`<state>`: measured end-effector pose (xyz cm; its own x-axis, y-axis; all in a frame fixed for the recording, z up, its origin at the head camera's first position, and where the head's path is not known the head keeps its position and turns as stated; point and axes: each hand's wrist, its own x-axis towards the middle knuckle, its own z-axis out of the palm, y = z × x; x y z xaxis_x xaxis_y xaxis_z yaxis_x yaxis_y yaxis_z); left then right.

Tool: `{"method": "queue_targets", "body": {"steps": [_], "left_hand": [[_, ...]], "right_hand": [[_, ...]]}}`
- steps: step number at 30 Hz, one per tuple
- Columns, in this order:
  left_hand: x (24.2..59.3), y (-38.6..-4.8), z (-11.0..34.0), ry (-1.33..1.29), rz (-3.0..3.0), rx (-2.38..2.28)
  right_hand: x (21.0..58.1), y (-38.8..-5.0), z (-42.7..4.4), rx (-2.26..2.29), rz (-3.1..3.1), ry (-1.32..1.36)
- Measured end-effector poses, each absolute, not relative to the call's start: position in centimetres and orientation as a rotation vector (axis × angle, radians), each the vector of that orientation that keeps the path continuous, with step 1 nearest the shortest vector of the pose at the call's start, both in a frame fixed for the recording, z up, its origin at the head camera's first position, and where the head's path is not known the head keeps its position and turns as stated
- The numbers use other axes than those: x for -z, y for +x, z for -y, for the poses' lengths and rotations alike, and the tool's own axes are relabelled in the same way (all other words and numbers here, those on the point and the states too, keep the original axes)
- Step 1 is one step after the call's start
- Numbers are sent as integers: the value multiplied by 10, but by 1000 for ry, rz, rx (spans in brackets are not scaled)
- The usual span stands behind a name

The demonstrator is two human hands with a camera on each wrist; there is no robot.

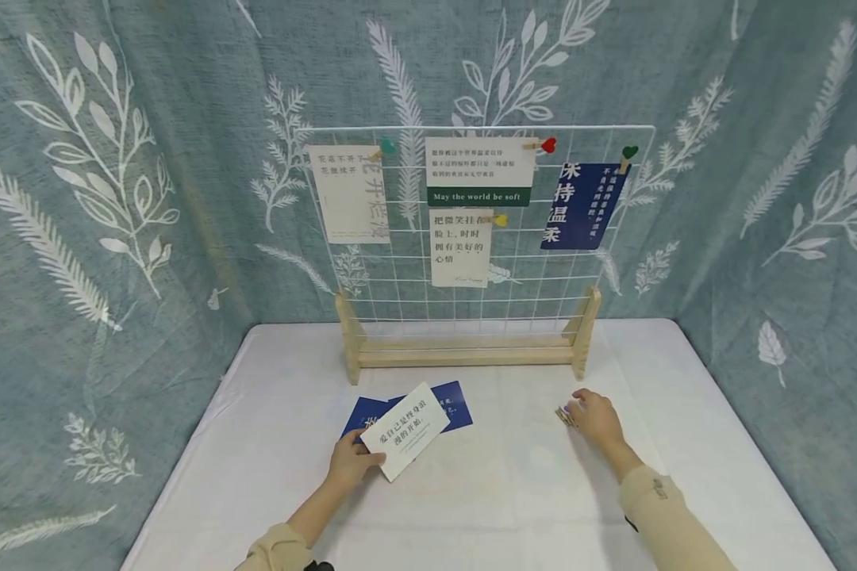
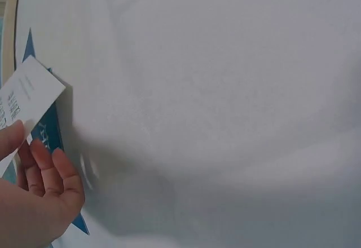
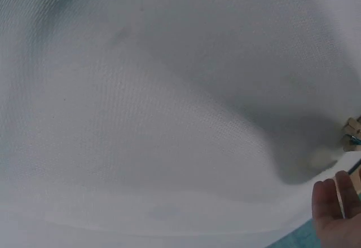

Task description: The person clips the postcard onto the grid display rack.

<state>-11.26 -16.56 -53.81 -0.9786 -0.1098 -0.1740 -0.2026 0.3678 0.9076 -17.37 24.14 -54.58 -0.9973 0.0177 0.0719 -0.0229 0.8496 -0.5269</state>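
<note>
My left hand (image 1: 350,461) pinches the lower left corner of a white card (image 1: 407,432) printed with dark characters, thumb on top. Blue cards (image 1: 459,406) lie on the cloth under and behind it. In the left wrist view the white card (image 2: 32,93) is tilted, its corner between thumb and fingers of the hand (image 2: 42,203). My right hand (image 1: 597,420) is at a small group of wooden clips (image 1: 566,416) on the right; whether it holds one is hidden. At the right wrist view's edge the clips (image 3: 352,135) lie just above the fingers of the hand (image 3: 338,211).
A white wire grid (image 1: 514,301) on a wooden stand (image 1: 464,358) rises at the back. Cards hang on it from heart clips: a cream card (image 1: 350,194), a white and green card (image 1: 478,170), a small card (image 1: 460,246) and a blue card (image 1: 586,206).
</note>
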Motion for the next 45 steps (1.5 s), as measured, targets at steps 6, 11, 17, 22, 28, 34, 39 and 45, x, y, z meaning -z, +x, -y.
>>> {"method": "queue_targets", "body": {"steps": [6,11,17,22,28,34,39,45], "left_hand": [[533,-118,165,-354,-2477,-1752],[530,-123,162,-437,-2430,-1791],[528,-126,158,-435,-2420,-1806],[528,-127,157,-468,-2427,-1850],[527,-131,156,-523,-2454,-1925],[526,-133,159,-525,-2417,-1961],[526,-134,162,-523,-2418,-1980],[524,-133,164,-516,-2426,-1983]], "right_hand": [[548,-177,-247,-827,2893,-93],[552,-181,-246,-889,2887,-155],[554,-184,-246,-923,2868,-220],[554,-183,-245,-1002,2858,-266],[553,-183,-245,-1063,2833,-305],[551,-185,-243,-1068,2855,-307],[548,-187,-241,-1028,2899,-275],[548,-187,-243,-972,2952,-235]]}}
